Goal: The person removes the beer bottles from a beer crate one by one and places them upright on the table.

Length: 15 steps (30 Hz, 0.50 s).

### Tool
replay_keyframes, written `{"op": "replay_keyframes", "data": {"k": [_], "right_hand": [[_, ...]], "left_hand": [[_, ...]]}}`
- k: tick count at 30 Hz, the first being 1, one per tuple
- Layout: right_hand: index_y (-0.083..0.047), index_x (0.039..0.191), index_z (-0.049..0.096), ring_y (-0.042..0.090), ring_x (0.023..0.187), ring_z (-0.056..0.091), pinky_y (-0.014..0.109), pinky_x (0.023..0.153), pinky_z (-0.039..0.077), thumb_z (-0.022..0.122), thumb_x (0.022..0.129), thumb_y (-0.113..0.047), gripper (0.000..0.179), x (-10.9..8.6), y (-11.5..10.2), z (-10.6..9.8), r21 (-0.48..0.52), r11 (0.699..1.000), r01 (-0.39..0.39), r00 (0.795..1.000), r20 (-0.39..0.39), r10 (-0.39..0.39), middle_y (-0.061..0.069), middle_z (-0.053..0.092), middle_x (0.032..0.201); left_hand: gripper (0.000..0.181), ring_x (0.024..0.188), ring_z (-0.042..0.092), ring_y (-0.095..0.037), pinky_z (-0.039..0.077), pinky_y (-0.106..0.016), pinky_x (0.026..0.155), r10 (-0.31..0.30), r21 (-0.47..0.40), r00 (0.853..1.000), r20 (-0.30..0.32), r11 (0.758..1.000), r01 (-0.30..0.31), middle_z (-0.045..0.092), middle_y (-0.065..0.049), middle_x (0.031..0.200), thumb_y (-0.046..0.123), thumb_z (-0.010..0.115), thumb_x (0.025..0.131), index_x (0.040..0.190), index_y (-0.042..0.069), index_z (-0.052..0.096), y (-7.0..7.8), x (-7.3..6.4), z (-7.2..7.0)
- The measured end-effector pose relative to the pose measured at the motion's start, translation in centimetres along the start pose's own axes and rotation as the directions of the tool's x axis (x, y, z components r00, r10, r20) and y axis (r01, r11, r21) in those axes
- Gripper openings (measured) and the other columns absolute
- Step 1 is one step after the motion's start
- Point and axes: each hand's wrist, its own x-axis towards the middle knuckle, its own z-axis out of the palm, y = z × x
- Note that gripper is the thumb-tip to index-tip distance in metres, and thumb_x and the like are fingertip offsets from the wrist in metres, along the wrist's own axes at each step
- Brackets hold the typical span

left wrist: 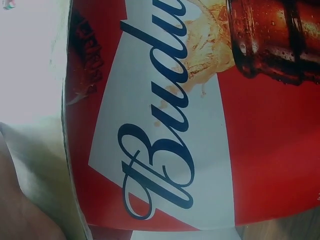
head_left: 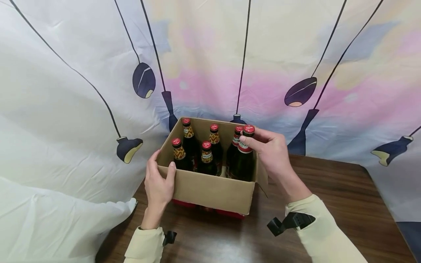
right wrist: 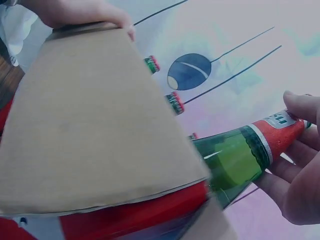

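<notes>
An open cardboard box (head_left: pixel 210 188) stands on the table and holds several beer bottles (head_left: pixel 206 156) with red caps. My left hand (head_left: pixel 159 182) grips the box's front left corner, its thumb over the front flap. With my right hand (head_left: pixel 271 149) I hold a green beer bottle (head_left: pixel 241 164) by its red-labelled neck, at the box's right end. This bottle stands higher than those around it; its base is hidden inside the box. In the right wrist view, thumb and fingers lie on either side of the bottle neck (right wrist: pixel 280 135). Red printed card with large lettering (left wrist: pixel 165 125) fills the left wrist view.
A dark wooden table (head_left: pixel 335 197) lies under the box and reaches out to the right. Behind hangs a cloth (head_left: pixel 210 54) printed with lamps, and white fabric (head_left: pixel 59 215) drapes over the table's left side. A side flap (head_left: pixel 262 175) sticks out at the box's right.
</notes>
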Motion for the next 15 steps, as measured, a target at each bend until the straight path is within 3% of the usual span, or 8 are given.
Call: {"op": "replay_keyframes", "data": {"k": [8, 15], "right_hand": [[-0.011, 0.131, 0.076, 0.013, 0.103, 0.07, 0.023, 0.089, 0.058, 0.083, 0.092, -0.028, 0.043, 0.3, -2.9, -0.9, -0.03, 0.998, 0.048, 0.999, -0.024, -0.049, 0.002, 0.078, 0.11], [-0.008, 0.131, 0.076, 0.014, 0.108, 0.07, 0.025, 0.093, 0.058, 0.082, 0.092, -0.024, 0.042, 0.6, -6.7, -1.9, -0.006, 0.992, 0.125, 0.992, -0.011, -0.125, -0.004, 0.078, 0.11]], "left_hand": [[0.061, 0.126, 0.059, -0.043, 0.046, -0.066, 0.102, -0.006, 0.005, 1.0, 0.013, 1.0, 0.006, 0.057, -0.023, 0.145, 0.032, 0.063, 0.098, 0.151, 0.006, 0.049, 0.1, 0.2, 0.4], [0.06, 0.13, 0.056, -0.044, 0.044, -0.066, 0.103, -0.019, 0.014, 1.0, 0.006, 1.0, 0.019, 0.056, -0.024, 0.146, 0.03, 0.061, 0.098, 0.151, 0.005, 0.049, -0.3, 0.1, 0.5]]}}
